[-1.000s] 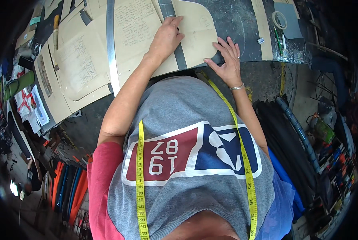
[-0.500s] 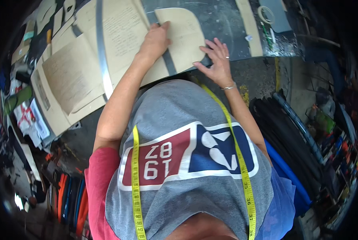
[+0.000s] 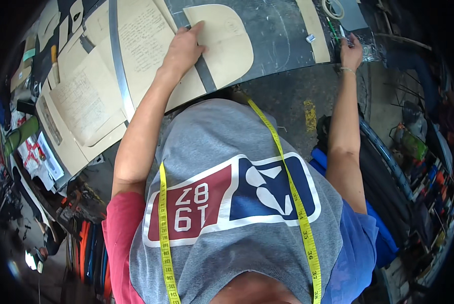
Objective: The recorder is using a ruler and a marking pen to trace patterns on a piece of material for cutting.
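My left hand (image 3: 183, 50) presses on a tan card pattern piece (image 3: 227, 40) with a rounded corner, its index finger stretched out. Beneath the palm runs a dark flat strip (image 3: 204, 73), crossing the piece's left side. At the far right of the table, my right hand (image 3: 352, 52) has its fingers at the near end of a white pen (image 3: 342, 31). The thumb and fingers cover that end. A green pen (image 3: 332, 28) lies just left of it, and a roll of tape (image 3: 333, 7) is beyond.
Handwritten card sheets (image 3: 143, 43) lie left, under a long metal ruler (image 3: 116, 55). A wooden-handled tool (image 3: 54, 63) rests farther left. A tan strip (image 3: 313, 35) and a small white object (image 3: 310, 38) lie mid-right. A yellow tape measure (image 3: 293, 187) hangs over my shirt.
My right hand has left the edge of the card piece and moved right to the white pen. My left hand stays on the card. The whole view has shifted slightly.
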`<state>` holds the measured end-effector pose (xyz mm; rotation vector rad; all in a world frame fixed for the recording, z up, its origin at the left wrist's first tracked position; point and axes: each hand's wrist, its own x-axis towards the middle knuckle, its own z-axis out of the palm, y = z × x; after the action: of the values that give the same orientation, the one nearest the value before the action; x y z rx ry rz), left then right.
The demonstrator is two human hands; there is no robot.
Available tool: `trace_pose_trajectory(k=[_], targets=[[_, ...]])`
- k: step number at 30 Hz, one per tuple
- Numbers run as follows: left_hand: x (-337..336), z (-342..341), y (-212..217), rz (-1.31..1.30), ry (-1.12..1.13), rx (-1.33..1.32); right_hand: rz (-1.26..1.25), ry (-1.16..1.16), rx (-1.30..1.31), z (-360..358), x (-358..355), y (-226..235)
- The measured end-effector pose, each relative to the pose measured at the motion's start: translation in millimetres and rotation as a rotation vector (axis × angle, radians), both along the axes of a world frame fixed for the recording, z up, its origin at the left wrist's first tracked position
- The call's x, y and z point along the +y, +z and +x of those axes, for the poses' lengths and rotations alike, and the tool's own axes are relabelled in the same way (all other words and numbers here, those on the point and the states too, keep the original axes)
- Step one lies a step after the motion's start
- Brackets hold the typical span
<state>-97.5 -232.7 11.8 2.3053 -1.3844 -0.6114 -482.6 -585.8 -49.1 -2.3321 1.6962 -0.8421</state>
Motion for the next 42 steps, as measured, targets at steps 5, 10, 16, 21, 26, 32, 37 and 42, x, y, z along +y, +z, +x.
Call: trace_pose_trajectory(k=[5,10,16,21,26,32,37,42], targets=[[2.0,0.3,1.1,0.037,0.004,0.008,0.166,-0.010,0.093,4.3,-9.7,-8.7],[5.5,0.4,-1.3,0.003,-0.017,-0.004,0.126,-0.010,0.162,11.4,-3.0,-2.5],[8.7,-0.2,-1.2,-0.036,-0.039,-0.019,0.198,0.301,-0.375,78.1,82.0,33.4],[7.9,-2.5,3.9,-0.034,-0.045,-0.028,0.447,0.507,-0.305,146.9,179.2,30.3],[4.3,2.1,1.0,-0.049,-0.098,-0.030,0.606,0.579,-0.451,207.8,199.1,25.8],[-13.7,12.0,4.2,0.100,-0.073,-0.034,0.471,0.684,-0.329,285.6,178.5,28.8],[-24.5,11.5,14.5,0.225,-0.116,-0.122,0.362,0.801,-0.290,330.5,168.7,26.8],[-31.9,15.8,19.6,0.335,-0.118,-0.064,0.537,0.904,-0.167,343.4,163.2,32.5]])
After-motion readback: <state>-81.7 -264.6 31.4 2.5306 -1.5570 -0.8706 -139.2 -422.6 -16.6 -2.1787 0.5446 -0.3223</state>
